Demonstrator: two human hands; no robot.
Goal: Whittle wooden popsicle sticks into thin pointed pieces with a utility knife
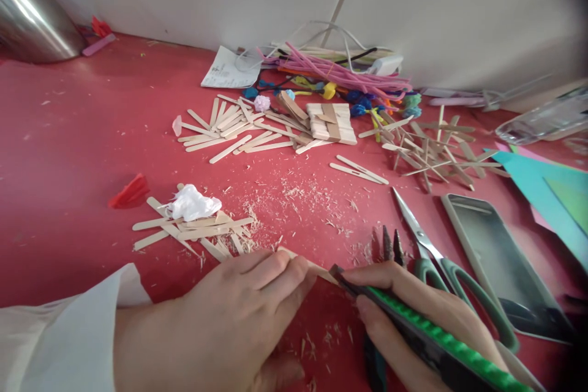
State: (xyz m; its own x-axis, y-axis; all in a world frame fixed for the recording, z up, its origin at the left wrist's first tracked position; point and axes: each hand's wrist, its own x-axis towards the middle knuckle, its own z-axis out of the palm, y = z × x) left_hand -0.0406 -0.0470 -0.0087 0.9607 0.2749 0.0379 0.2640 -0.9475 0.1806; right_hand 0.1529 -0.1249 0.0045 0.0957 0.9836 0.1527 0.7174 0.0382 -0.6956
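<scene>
My left hand (239, 306) presses a wooden craft stick (321, 272) down on the red table, its fingers closed over one end. In my right hand (432, 312) is a green and black utility knife (427, 334), its tip touching the stick near the bare right end. Wood shavings (298, 196) lie scattered just beyond both hands. Partly hidden under my right hand are pliers (390, 245), jaws pointing away. Beside them, scissors (425, 242) with green handles lie with blades nearly together. Left of the shavings, a pile of craft sticks (197, 229) has a white crumpled lump (193, 203) on it.
Farther back lie loose craft sticks (229, 125), a banded bundle (337, 122), pink pipe cleaners (335, 70) and another stick heap (432, 147). A shallow grey tray (471, 220) and coloured paper (533, 184) sit at right. A metal cylinder (39, 12) stands far left.
</scene>
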